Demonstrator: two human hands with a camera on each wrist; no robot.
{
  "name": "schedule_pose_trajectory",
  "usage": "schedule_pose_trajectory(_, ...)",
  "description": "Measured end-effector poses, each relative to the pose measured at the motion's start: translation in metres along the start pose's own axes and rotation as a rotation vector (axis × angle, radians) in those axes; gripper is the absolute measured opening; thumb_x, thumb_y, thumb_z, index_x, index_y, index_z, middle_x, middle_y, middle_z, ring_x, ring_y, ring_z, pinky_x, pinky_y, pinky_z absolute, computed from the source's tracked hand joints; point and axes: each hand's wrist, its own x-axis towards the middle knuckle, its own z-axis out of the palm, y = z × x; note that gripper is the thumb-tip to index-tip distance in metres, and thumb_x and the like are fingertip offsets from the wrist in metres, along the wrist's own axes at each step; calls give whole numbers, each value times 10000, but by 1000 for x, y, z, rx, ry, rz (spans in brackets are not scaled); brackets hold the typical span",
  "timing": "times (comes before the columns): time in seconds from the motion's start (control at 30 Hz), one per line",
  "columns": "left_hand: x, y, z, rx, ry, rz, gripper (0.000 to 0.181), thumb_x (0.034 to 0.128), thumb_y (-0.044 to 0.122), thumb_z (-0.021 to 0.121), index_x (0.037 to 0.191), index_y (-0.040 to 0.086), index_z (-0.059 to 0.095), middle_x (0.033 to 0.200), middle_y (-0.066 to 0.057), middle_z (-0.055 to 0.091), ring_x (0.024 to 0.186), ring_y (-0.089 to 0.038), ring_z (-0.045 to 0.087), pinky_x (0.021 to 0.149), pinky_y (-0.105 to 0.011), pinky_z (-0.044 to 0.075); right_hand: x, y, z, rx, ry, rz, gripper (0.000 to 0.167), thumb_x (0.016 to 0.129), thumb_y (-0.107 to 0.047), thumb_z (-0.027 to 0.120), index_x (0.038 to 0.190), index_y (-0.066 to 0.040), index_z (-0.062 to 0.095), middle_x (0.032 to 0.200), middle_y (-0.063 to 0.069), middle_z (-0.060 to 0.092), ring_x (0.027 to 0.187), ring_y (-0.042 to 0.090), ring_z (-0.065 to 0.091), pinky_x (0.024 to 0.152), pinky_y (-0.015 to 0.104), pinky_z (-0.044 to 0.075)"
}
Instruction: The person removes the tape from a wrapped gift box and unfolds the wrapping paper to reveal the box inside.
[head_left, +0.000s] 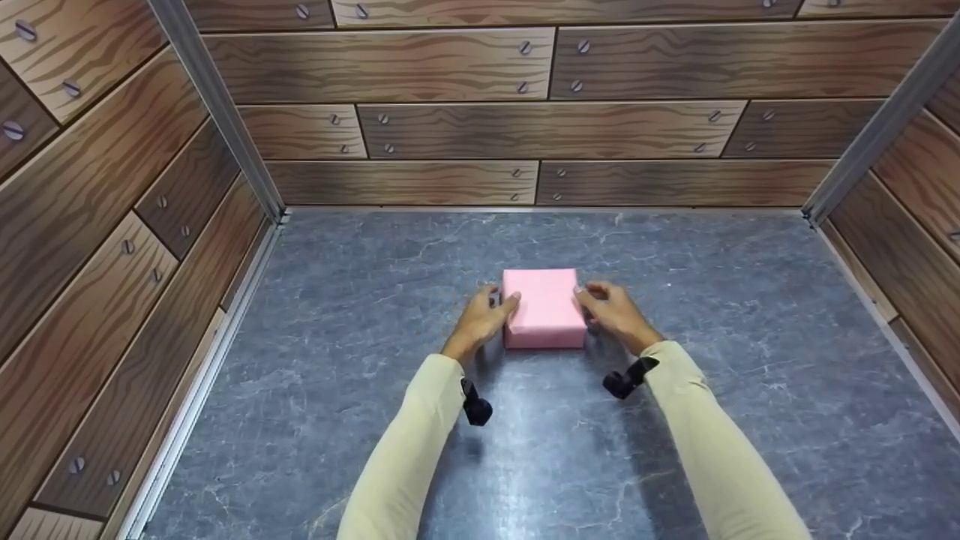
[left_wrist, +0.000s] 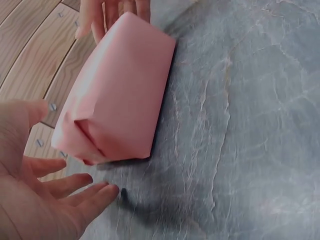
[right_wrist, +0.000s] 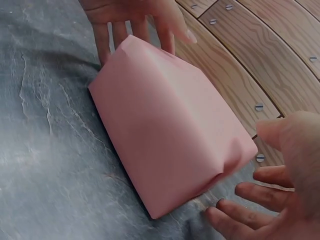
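Observation:
A pink wrapped box point(head_left: 544, 304) rests on the grey marbled surface, with folded paper at its ends in the left wrist view. The left hand point(head_left: 484, 319) is at the box's left side, fingers spread and relaxed; a gap shows between it and the box point(left_wrist: 120, 95) in the left wrist view. At the right side is the right hand point(head_left: 616, 311), its fingers apart and slightly bent, a small gap from the box point(right_wrist: 165, 120) in the right wrist view. Neither hand grips it.
Wood-patterned panels point(head_left: 450, 131) stand at the back and both sides, joined by grey metal posts point(head_left: 225, 112). The marbled surface point(head_left: 360, 300) extends around the box. Each wrist carries a black device, one on the left point(head_left: 477, 405) and one on the right point(head_left: 626, 379).

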Motion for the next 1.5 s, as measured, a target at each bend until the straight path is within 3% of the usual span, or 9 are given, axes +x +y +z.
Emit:
schedule_pose_trajectory(0.1, -1, 2, 4, -23, 1, -1, 604, 998, 403, 606, 1468, 39, 497, 1412, -184, 564, 1317, -299, 528, 1103, -405, 429, -1, 1, 3, 41, -16, 27, 607, 1055, -282, 539, 1471, 133, 387, 1383, 293, 523, 1054, 217, 621, 839, 260, 558)
schedule_pose_trajectory(0.27, 0, 3, 7, -145, -33, -9, 543, 1002, 236, 623, 1473, 5, 485, 1364, -194, 603, 1223, -256, 610, 1010, -340, 512, -3, 4, 6, 74, -13, 19, 536, 1046, -217, 553, 1425, 148, 450, 1276, 261, 591, 904, 113, 629, 738, 204, 556)
schedule_pose_trajectory(0.37, 2, 3, 7, -203, -38, -4, 488, 1001, 148, 606, 1445, -31, 510, 1305, -199, 637, 1139, -238, 654, 953, -317, 545, -3, 5, 7, 33, -2, 5, 516, 1046, -213, 549, 1411, 144, 476, 1271, 267, 603, 949, 152, 629, 760, 203, 544)
schedule_pose_trajectory(0.53, 1, 5, 8, -219, -27, 13, 414, 996, 74, 568, 1385, -68, 560, 1187, -180, 682, 1016, -203, 669, 902, -300, 561, -3, 3, 10, -38, 17, -9, 491, 1048, -220, 540, 1393, 129, 513, 1228, 241, 627, 969, 174, 607, 766, 203, 518)
schedule_pose_trajectory(0.8, -2, 8, 9, -191, -45, 44, 435, 995, 48, 551, 1417, -57, 536, 1227, -181, 669, 1093, -218, 644, 957, -311, 535, -7, -1, 10, -81, 24, -17, 444, 1054, -176, 467, 1384, 113, 537, 1320, 269, 594, 1148, 266, 562, 956, 330, 473)
schedule_pose_trajectory(1.0, -4, 13, 5, -227, -33, 75, 415, 976, 9, 552, 1381, -82, 555, 1217, -204, 666, 1095, -238, 644, 947, -314, 541, -9, -3, 9, -1, 58, -10, 427, 1031, -146, 488, 1386, 79, 560, 1152, 170, 626, 926, 140, 570, 768, 200, 475)
schedule_pose_trajectory(1.07, -5, 16, 4, -252, -29, 74, 413, 966, -8, 553, 1369, -94, 556, 1213, -213, 661, 1092, -255, 645, 939, -325, 547, -9, -5, 8, 33, 60, -7, 440, 1027, -145, 495, 1403, 79, 541, 1180, 176, 629, 912, 113, 576, 750, 172, 481)
schedule_pose_trajectory(1.33, -9, 23, 0, -157, 38, 148, 408, 953, -4, 577, 1348, -98, 550, 1262, -226, 636, 1205, -305, 598, 1017, -354, 502, -15, -15, 4, 241, 25, 14, 508, 1013, -106, 509, 1472, 96, 427, 1420, 305, 516, 1132, 244, 619, 950, 301, 544)
schedule_pose_trajectory(1.5, -12, 27, -1, -183, 62, 181, 374, 963, -15, 572, 1328, -93, 548, 1283, -239, 623, 1237, -321, 586, 1037, -368, 494, -18, -20, 0, 273, 22, 15, 506, 1020, -112, 521, 1469, 102, 425, 1336, 274, 597, 1054, 180, 655, 955, 310, 547)
